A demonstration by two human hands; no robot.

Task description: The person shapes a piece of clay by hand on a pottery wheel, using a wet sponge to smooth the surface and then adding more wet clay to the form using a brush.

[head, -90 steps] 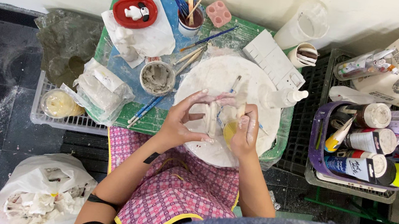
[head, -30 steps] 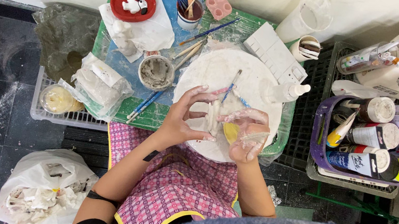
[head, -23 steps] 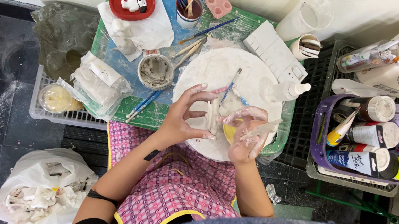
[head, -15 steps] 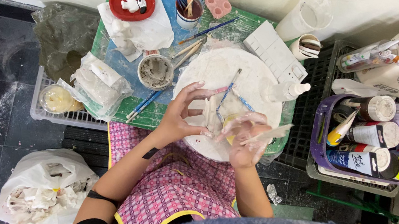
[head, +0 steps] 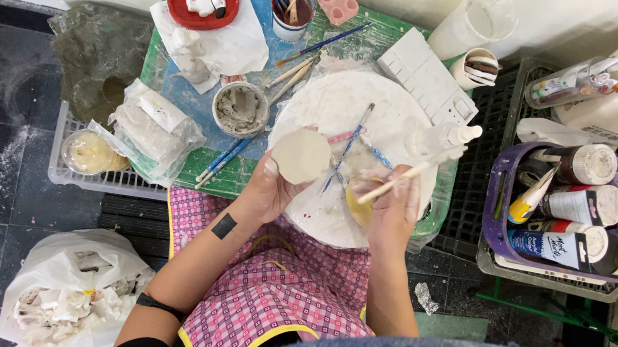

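My left hand (head: 268, 189) holds up a flat, roughly round pale clay piece (head: 301, 156) over the white round board (head: 323, 216). My right hand (head: 388, 209) grips a thin wooden stick (head: 407, 176) that slants up to the right, and a yellow sponge (head: 357, 207) sits under its fingers. A few thin tools, one blue-handled (head: 348, 148), lie crossed on the board between my hands.
Around the board on the green table (head: 154, 63): a small cup of grey slip (head: 241, 108), a brush cup (head: 293, 14), a white palette (head: 427, 75), a squeeze bottle (head: 443, 138), plastic-wrapped clay (head: 155, 132). Paint bottles fill a purple basket (head: 495, 200) on the right. A bag of scraps (head: 70, 293) lies on the floor.
My left hand has lifted and turned the clay piece so its flat face shows. My right hand has taken up the wooden stick, which was not in it a second ago.
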